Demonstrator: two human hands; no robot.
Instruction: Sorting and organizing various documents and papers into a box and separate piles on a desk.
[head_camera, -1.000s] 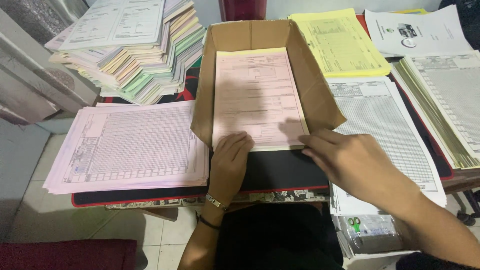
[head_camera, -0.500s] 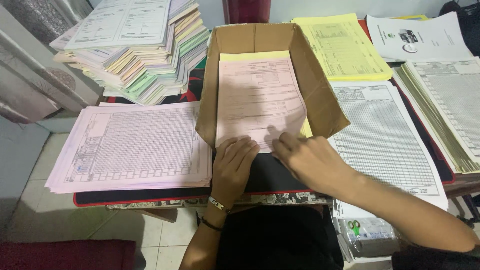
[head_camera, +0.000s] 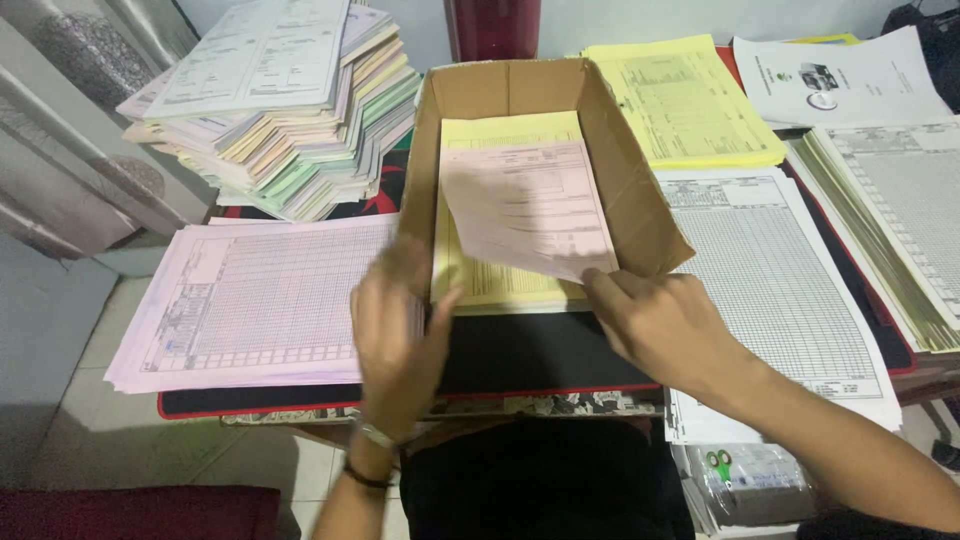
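Note:
An open cardboard box (head_camera: 630, 190) lies in the middle of the table with a yellow form (head_camera: 470, 270) on top of the sheets in it. My right hand (head_camera: 660, 325) pinches the near corner of a pink sheet (head_camera: 525, 205) and lifts it off the yellow form, tilted. My left hand (head_camera: 395, 335) hovers, blurred, over the box's near left corner and the edge of the pink stack (head_camera: 250, 300), holding nothing that I can see.
A tall, mixed-colour pile of forms (head_camera: 280, 110) stands at the back left. A yellow stack (head_camera: 690, 100) and white gridded stacks (head_camera: 780, 290) lie to the right of the box. A white printed sheet (head_camera: 840, 80) sits at the back right. A black mat (head_camera: 530, 355) covers the table's front.
The pink sheet that lay flat in the box is now lifted by my right hand, uncovering the yellow form. My left hand has slid left off the sheet.

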